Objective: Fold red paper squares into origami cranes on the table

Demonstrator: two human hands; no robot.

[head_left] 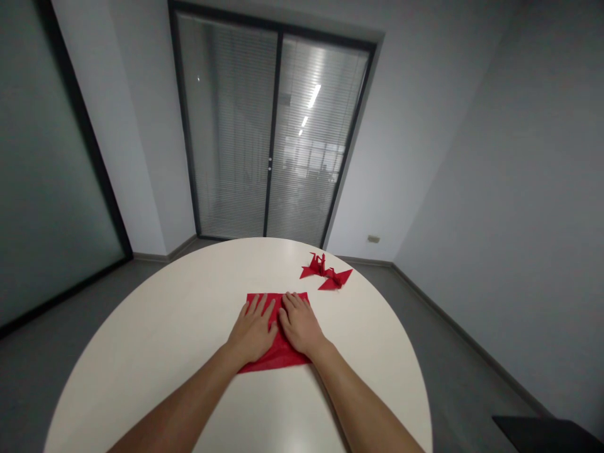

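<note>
A red sheet of paper lies flat on the round white table. My left hand rests palm down on its left half, fingers stretched out and flat. My right hand lies beside it on the right half, fingers also flat and pointing away from me. The two hands touch at the thumbs and cover most of the sheet. A folded red paper crane sits on the table beyond the sheet, to the right, apart from both hands.
The table's far edge curves in front of a glass sliding door with blinds. Grey walls stand left and right, with grey floor around the table. A dark object shows at the bottom right corner.
</note>
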